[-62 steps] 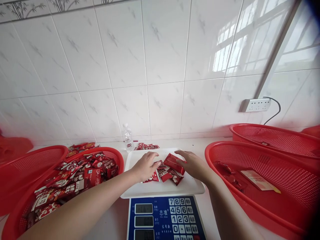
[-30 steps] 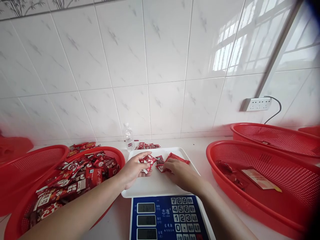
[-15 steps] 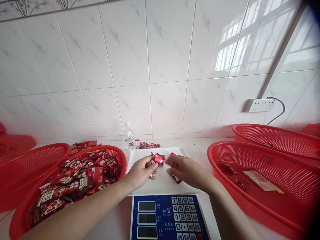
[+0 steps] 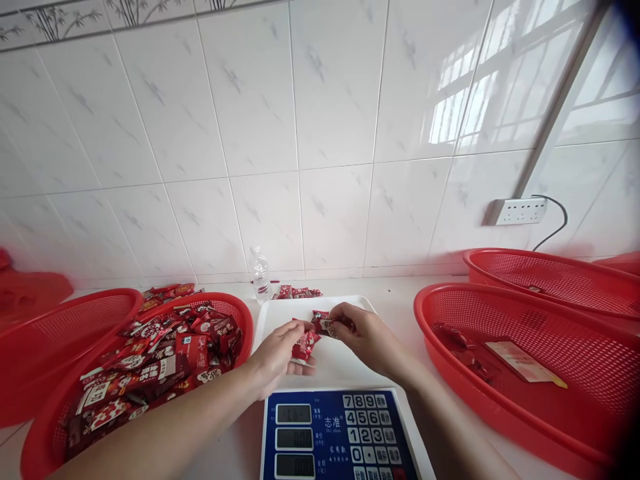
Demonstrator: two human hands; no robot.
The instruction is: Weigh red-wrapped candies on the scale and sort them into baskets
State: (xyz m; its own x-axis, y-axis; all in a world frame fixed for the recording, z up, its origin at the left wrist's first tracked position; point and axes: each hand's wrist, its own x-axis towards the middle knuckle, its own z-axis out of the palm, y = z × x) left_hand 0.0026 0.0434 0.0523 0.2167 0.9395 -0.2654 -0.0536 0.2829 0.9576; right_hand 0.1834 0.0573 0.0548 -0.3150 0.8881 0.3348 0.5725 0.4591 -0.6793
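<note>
Both my hands are over the white pan [image 4: 345, 371] of a digital scale [image 4: 335, 433]. Red wrapped candies [image 4: 305, 345] are held in my left hand [image 4: 277, 353], between thumb and fingers; how many cannot be made out. My right hand [image 4: 367, 337] is closed on a dark red candy packet [image 4: 325, 325], which it holds close to the left hand's fingertips. Part of that packet is hidden behind the right fingers. The scale's blue keypad and displays face me below the pan.
On the left, a red basket [image 4: 246, 327] holds many wrapped snacks, with another red basket [image 4: 133, 300] beside it. A clear bottle [image 4: 260, 273] and loose packets [image 4: 299, 292] lie by the wall. To the right, a red basket [image 4: 425, 300] contains a card [image 4: 525, 361] and few packets.
My right hand has picked the dark red packet up off the pan and brought it left, close to my left hand. The left hand has turned and lowered slightly, still holding candies.
</note>
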